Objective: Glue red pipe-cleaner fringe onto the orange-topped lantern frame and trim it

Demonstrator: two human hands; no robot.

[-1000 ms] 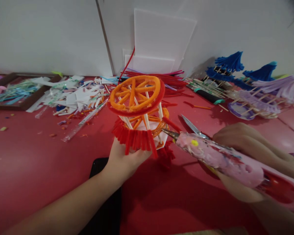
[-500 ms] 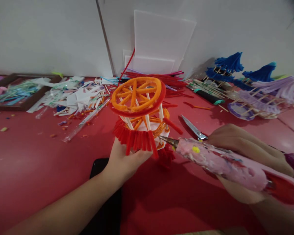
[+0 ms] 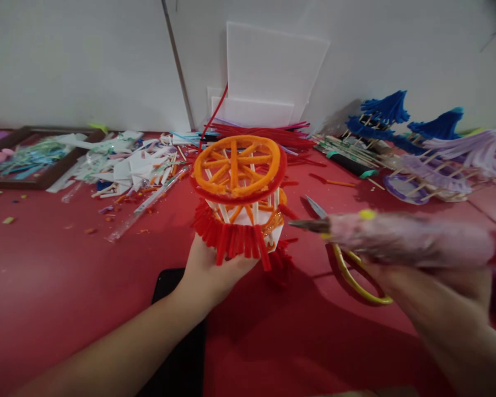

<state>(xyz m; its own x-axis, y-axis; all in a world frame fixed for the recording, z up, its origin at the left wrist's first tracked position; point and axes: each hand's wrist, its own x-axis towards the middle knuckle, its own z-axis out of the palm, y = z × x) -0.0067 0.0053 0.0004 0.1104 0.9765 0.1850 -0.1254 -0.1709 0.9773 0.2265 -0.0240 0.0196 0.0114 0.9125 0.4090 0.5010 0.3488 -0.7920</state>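
A craft model (image 3: 238, 165) with an orange spoked wheel on top, pale posts and red fringe below stands in the middle. My left hand (image 3: 215, 275) grips its lower part from the front, the fingers partly hidden behind the fringe. In my right hand (image 3: 434, 292) is a pink, stained glue gun (image 3: 409, 237), blurred, its metal tip pointing left, a short gap to the right of the model. Yellow-handled scissors (image 3: 361, 286) lie on the red table (image 3: 86, 286) beneath the gun.
A black phone (image 3: 176, 342) lies under my left forearm. White scraps (image 3: 126, 168) and a brown frame (image 3: 45, 179) are at the back left. Red pipe cleaners (image 3: 268, 132) lie before white boards (image 3: 273, 66). Blue-roofed models (image 3: 384, 107) and a black-handled tool (image 3: 351, 165) are at the back right.
The glue gun and my right hand have moved right, away from the model, uncovering the scissors' yellow handles. The model's top has shifted slightly right and down.
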